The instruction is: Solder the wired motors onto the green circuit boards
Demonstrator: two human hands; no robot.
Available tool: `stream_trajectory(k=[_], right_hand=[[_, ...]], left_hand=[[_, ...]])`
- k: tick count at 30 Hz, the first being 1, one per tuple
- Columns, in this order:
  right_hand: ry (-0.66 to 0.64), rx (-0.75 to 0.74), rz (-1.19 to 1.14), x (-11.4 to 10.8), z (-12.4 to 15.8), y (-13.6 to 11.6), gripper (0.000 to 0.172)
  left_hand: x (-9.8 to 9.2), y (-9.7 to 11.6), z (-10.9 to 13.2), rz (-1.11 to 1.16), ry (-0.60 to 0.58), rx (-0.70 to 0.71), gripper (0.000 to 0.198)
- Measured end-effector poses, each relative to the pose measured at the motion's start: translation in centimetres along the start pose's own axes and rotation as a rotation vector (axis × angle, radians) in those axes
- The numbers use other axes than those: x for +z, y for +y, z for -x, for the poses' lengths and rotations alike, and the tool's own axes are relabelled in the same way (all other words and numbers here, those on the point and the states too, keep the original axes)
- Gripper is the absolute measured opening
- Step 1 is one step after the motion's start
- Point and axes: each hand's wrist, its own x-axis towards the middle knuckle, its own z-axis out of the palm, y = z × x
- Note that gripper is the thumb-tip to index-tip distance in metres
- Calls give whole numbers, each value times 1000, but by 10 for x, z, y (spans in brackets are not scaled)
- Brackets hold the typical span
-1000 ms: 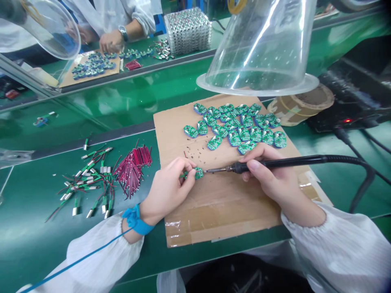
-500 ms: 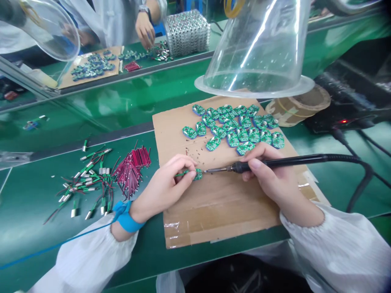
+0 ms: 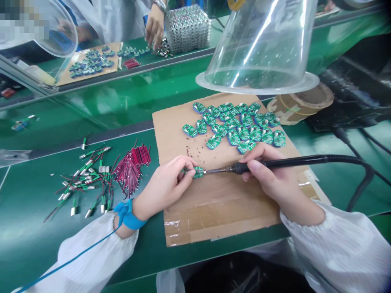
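The left hand point(image 3: 165, 187) pinches a green circuit board point(image 3: 198, 172), presenting its edge; the right hand point(image 3: 271, 175) holds a soldering iron point(image 3: 244, 167) penlike, tip just beside the board.

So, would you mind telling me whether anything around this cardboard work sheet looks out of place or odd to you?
One thing stands out: small dark specks are scattered on the cardboard sheet, just below the green circuit boards and above the left hand. They look like stray debris, though they are too small to identify.
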Motion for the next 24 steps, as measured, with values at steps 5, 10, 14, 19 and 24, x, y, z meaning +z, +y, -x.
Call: stream_trajectory(k=[5,10,14,19,24], right_hand=[[-11,-10,55,0,0,2,15],[-29,-26,82,0,-1,2,15],[-36,-21,91,1,-1,1,16],[-36,-30,95,0,-1,1,16],[-34,-34,80,1,-2,1,16]], left_hand=[[4,2,1,-21,50,-2,7],[6,3,0,-31,77,-17,7],[9,3,1,-33,105,-24,8],[11,3,1,-48,132,-31,10],[12,2,1,-47,132,-38,9]])
